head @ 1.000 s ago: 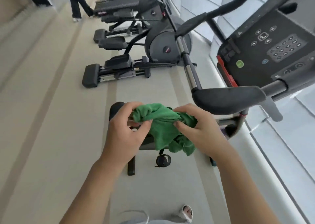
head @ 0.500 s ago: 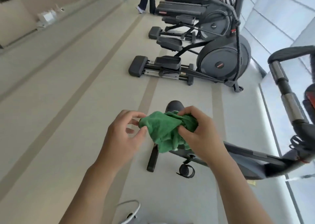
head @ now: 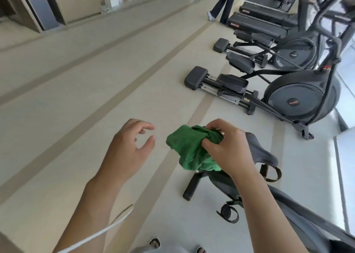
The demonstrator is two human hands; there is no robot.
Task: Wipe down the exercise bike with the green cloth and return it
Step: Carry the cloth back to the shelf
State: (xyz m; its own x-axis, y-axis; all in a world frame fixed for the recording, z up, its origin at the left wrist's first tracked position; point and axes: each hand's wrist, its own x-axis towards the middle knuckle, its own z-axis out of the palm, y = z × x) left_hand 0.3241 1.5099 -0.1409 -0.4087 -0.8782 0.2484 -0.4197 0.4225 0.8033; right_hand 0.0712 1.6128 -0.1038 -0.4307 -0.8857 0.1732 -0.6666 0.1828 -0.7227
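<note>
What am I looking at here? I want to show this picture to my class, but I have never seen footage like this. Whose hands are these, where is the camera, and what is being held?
No machine is filming from a stand: the camera sits on a person's head and looks forward and down, so you see that person's own arms. The right hand grips a bunched green cloth. The left hand holds nothing; its fingers are loosely curled, apart from the cloth. Below the cloth is the exercise bike, its dark saddle showing beside the right hand. Farther along the pale floor stand elliptical trainers. Another person's legs show at the top. The wide lens bends and tilts the room.
</note>
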